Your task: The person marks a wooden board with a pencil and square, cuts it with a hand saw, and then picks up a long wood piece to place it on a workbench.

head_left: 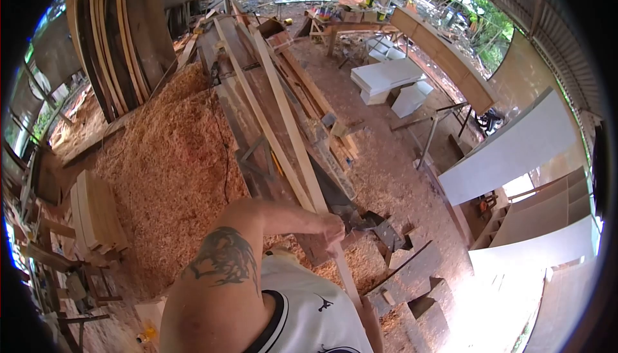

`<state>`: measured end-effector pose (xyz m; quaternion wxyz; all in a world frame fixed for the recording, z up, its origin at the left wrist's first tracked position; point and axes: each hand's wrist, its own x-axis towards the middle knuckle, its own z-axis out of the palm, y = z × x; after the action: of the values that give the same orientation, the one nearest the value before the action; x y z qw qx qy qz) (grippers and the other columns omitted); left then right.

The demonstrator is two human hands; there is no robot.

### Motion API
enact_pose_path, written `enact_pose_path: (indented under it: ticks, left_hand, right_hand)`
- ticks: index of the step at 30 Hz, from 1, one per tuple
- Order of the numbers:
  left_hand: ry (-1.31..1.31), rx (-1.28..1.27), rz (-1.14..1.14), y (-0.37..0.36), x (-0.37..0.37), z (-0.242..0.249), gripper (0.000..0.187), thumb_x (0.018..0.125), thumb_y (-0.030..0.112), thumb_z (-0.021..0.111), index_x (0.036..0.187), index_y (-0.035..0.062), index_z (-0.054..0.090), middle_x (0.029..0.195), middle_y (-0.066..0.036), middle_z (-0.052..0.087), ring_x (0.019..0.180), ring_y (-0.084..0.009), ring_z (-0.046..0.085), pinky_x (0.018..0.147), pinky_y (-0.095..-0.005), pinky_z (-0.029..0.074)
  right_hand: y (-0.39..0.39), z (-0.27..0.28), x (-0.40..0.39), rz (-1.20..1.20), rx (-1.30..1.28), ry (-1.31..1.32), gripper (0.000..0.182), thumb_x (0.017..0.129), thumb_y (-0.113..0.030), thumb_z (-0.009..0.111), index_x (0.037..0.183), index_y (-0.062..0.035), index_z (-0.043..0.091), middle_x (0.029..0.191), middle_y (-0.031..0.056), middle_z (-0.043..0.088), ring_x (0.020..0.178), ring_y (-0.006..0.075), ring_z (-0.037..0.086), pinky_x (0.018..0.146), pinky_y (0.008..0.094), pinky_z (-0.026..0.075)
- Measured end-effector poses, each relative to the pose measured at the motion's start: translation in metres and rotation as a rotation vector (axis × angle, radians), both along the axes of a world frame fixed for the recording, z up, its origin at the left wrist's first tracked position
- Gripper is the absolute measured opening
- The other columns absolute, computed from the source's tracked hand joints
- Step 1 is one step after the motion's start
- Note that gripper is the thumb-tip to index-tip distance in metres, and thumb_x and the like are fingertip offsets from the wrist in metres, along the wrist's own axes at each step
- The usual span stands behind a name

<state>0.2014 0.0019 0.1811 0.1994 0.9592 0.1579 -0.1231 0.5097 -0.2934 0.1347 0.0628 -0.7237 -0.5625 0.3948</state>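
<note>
My left hand (pixel 333 229) is closed round a long, narrow pale wooden strip (pixel 291 135). The strip runs from the far end of a long workbench (pixel 243 102) back past my torso. My right hand and forearm (pixel 371 321) show only in part at the bottom, close beside the strip's near end; the fingers cannot be made out. A second pale strip (pixel 261 116) lies along the bench to the left of the held one. Just right of my left hand is a dark metal part (pixel 384 229).
Wood shavings (pixel 174 140) are heaped left of the bench. Stacked boards (pixel 96 214) stand at the left, tall planks (pixel 116 44) behind. White panels (pixel 389 75) rest at the right, near a large white board (pixel 515 147). Wooden blocks (pixel 431 308) lie at lower right.
</note>
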Motion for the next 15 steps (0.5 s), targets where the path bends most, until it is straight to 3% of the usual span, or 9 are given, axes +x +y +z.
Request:
enact_pose_path:
  ticks: [5, 8, 11, 15]
  left_hand:
    - [0.042, 0.023, 0.036, 0.003, -0.004, -0.007, 0.073, 0.08, 0.076, 0.07, 0.08, 0.0038, 0.08, 0.083, -0.019, 0.078, 0.088, -0.0384, 0.077, 0.082, -0.0468, 0.06]
    - [-0.157, -0.007, 0.115, 0.009, -0.017, -0.026, 0.054, 0.075, 0.061, 0.08, 0.081, 0.0083, 0.076, 0.08, -0.016, 0.074, 0.085, -0.0362, 0.075, 0.079, -0.0465, 0.059]
    - [-0.318, 0.091, 0.126, 0.017, -0.03, -0.052, 0.045, 0.079, 0.048, 0.082, 0.097, 0.007, 0.075, 0.099, -0.016, 0.074, 0.095, -0.0339, 0.072, 0.083, -0.0466, 0.057]
    - [-0.527, 0.083, 0.409, 0.01, -0.069, -0.052, 0.034, 0.088, 0.034, 0.077, 0.105, 0.0054, 0.073, 0.112, -0.014, 0.071, 0.103, -0.0338, 0.07, 0.088, -0.0482, 0.056]
  right_hand:
    - [0.019, -0.048, -0.031, -0.036, 0.157, -0.027, 0.044, 0.072, -0.021, 0.08, 0.111, -0.0043, 0.07, 0.099, 0.0252, 0.075, 0.096, 0.0474, 0.073, 0.082, 0.0564, 0.058]
    - [0.029, -0.052, -0.044, -0.002, 0.21, -0.166, 0.034, 0.069, -0.015, 0.077, 0.1, -0.0048, 0.067, 0.092, 0.0234, 0.074, 0.088, 0.0478, 0.072, 0.076, 0.0576, 0.057]
    - [0.037, -0.068, -0.047, 0.018, 0.315, -0.187, 0.027, 0.067, -0.013, 0.075, 0.092, -0.0061, 0.067, 0.084, 0.0227, 0.073, 0.079, 0.0473, 0.071, 0.072, 0.0587, 0.057]
    - [0.063, -0.094, -0.04, 0.039, 0.378, -0.215, 0.025, 0.067, -0.014, 0.075, 0.09, -0.0063, 0.068, 0.081, 0.0228, 0.073, 0.077, 0.0475, 0.072, 0.07, 0.0605, 0.056]
